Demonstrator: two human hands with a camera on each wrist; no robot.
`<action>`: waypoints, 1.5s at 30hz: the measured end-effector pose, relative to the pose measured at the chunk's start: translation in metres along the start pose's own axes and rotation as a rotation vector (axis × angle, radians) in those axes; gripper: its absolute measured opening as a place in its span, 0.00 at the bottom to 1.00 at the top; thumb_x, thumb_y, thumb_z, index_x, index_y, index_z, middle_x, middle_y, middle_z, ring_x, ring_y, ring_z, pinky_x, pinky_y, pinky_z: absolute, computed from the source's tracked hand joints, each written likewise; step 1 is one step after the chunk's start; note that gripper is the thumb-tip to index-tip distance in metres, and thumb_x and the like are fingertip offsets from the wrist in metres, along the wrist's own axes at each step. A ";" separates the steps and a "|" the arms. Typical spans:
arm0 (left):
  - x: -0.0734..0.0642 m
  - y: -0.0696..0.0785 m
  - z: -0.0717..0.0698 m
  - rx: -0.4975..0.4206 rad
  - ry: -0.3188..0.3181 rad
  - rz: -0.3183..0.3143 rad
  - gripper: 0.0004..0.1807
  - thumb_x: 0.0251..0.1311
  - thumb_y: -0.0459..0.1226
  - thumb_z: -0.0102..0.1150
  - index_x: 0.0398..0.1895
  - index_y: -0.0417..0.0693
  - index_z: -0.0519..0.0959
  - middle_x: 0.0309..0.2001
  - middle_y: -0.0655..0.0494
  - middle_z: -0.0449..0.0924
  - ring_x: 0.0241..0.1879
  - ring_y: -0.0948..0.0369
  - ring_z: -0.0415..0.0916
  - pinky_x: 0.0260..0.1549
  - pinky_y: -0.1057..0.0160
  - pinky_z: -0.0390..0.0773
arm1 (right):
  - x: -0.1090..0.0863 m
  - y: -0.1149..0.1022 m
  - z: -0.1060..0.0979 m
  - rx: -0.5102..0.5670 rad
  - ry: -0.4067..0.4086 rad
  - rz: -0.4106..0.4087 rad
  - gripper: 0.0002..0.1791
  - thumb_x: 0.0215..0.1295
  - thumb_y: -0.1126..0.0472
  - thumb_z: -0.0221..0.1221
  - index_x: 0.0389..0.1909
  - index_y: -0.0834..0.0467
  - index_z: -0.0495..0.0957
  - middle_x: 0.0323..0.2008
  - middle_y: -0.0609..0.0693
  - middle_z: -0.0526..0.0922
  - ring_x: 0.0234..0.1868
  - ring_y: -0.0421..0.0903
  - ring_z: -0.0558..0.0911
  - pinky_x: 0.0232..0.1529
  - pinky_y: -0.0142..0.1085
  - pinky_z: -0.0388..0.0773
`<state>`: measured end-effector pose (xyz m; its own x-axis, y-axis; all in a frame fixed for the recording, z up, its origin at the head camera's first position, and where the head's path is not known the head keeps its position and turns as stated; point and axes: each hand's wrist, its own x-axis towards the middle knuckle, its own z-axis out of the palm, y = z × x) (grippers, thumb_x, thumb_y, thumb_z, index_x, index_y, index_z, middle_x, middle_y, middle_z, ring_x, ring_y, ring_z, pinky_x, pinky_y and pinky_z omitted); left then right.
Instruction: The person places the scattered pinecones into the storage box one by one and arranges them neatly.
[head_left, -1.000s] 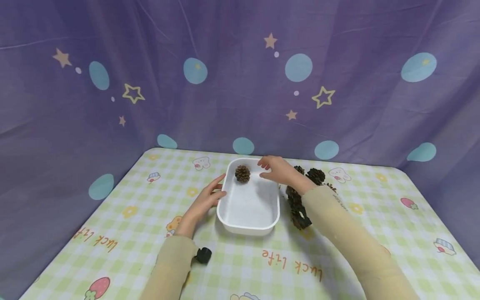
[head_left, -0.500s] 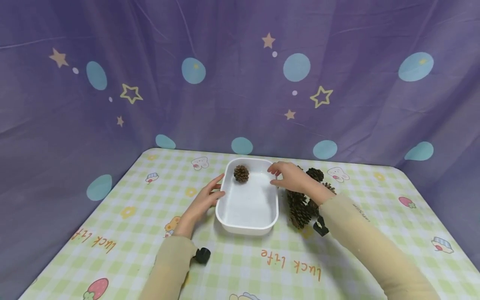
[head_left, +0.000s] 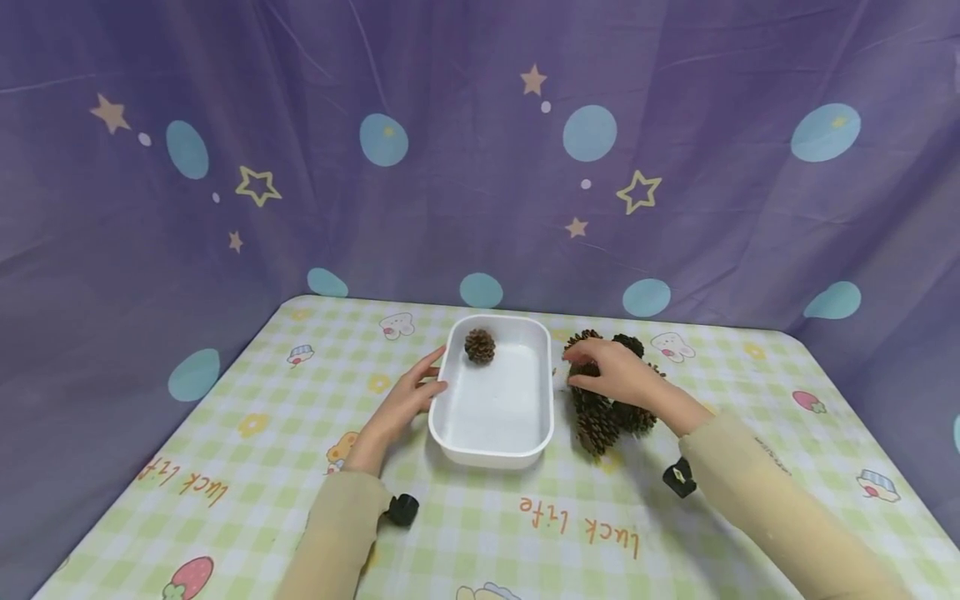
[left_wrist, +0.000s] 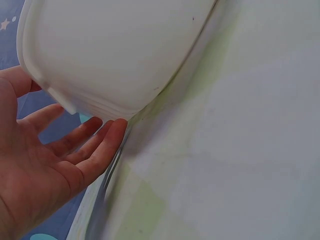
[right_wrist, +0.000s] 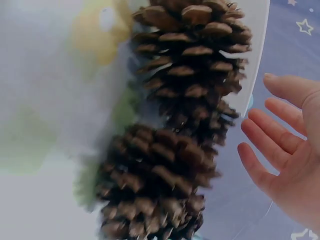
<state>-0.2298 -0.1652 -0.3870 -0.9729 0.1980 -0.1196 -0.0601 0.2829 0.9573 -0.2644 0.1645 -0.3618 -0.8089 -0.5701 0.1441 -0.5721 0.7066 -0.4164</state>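
Observation:
A white rectangular plastic box (head_left: 495,408) stands on the table with one brown pinecone (head_left: 480,347) in its far left corner. My left hand (head_left: 397,408) rests against the box's left side. In the left wrist view its thumb lies at the rim and its fingertips (left_wrist: 118,127) touch the lower wall. Several dark pinecones (head_left: 596,425) lie in a heap right of the box. Over this heap hovers my right hand (head_left: 618,373), fingers spread and slightly bent, with nothing in it; it hides part of the pile. Close pinecones (right_wrist: 155,170) fill the middle of the right wrist view.
A green-and-white checked tablecloth (head_left: 480,525) with printed pictures covers the table. Behind it hangs a purple curtain (head_left: 450,225) with stars and blue ovals. Black wrist devices (head_left: 402,510) show at both sleeves.
My right hand has moved from above the box's far right corner, to the right and slightly nearer, over the pinecone heap. The left hand stays at the box.

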 end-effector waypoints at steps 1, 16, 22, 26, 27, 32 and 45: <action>0.002 -0.002 -0.001 -0.006 0.000 0.000 0.34 0.62 0.36 0.48 0.71 0.55 0.50 0.61 0.39 0.60 0.55 0.46 0.67 0.46 0.58 0.79 | -0.003 0.002 0.000 -0.001 0.008 -0.004 0.20 0.57 0.54 0.61 0.51 0.55 0.75 0.47 0.52 0.79 0.47 0.49 0.77 0.47 0.44 0.77; 0.017 -0.025 -0.002 0.025 0.026 0.021 0.34 0.60 0.41 0.50 0.70 0.63 0.52 0.61 0.43 0.62 0.55 0.48 0.68 0.46 0.59 0.78 | -0.031 0.023 -0.002 0.022 0.051 0.012 0.21 0.56 0.57 0.61 0.51 0.60 0.74 0.47 0.54 0.79 0.47 0.51 0.77 0.47 0.47 0.77; 0.016 -0.024 -0.002 0.017 0.018 0.025 0.34 0.61 0.41 0.50 0.70 0.61 0.51 0.61 0.42 0.61 0.55 0.48 0.67 0.46 0.59 0.78 | -0.035 0.027 0.002 0.028 0.044 0.008 0.22 0.57 0.54 0.60 0.51 0.59 0.74 0.46 0.53 0.79 0.47 0.51 0.77 0.47 0.47 0.76; 0.017 -0.025 -0.002 0.012 0.013 0.028 0.35 0.61 0.41 0.50 0.70 0.61 0.51 0.61 0.42 0.61 0.55 0.48 0.67 0.46 0.59 0.79 | -0.036 0.029 0.005 0.030 0.031 0.023 0.22 0.58 0.52 0.60 0.50 0.59 0.75 0.46 0.52 0.79 0.47 0.50 0.77 0.47 0.46 0.76; 0.017 -0.026 -0.002 0.012 0.013 0.031 0.35 0.61 0.41 0.50 0.70 0.61 0.51 0.61 0.42 0.61 0.55 0.48 0.68 0.46 0.59 0.79 | -0.035 0.029 0.006 0.033 0.026 0.029 0.22 0.58 0.51 0.60 0.50 0.58 0.75 0.46 0.52 0.79 0.47 0.50 0.77 0.47 0.46 0.76; 0.011 -0.017 -0.001 0.002 0.009 0.018 0.34 0.61 0.39 0.49 0.70 0.60 0.51 0.60 0.42 0.61 0.54 0.48 0.68 0.45 0.59 0.79 | -0.035 0.030 0.008 0.033 0.008 0.050 0.22 0.58 0.49 0.59 0.50 0.57 0.74 0.47 0.51 0.79 0.47 0.49 0.77 0.46 0.45 0.77; -0.001 0.002 0.000 0.001 -0.007 -0.005 0.34 0.62 0.37 0.47 0.71 0.55 0.50 0.61 0.40 0.60 0.55 0.46 0.66 0.48 0.56 0.77 | -0.034 0.029 0.010 -0.011 -0.036 0.078 0.24 0.59 0.48 0.58 0.52 0.57 0.74 0.48 0.51 0.79 0.47 0.50 0.78 0.47 0.46 0.76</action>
<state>-0.2290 -0.1647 -0.3854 -0.9710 0.2030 -0.1262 -0.0649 0.2844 0.9565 -0.2518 0.2004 -0.3876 -0.8460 -0.5273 0.0789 -0.5088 0.7541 -0.4152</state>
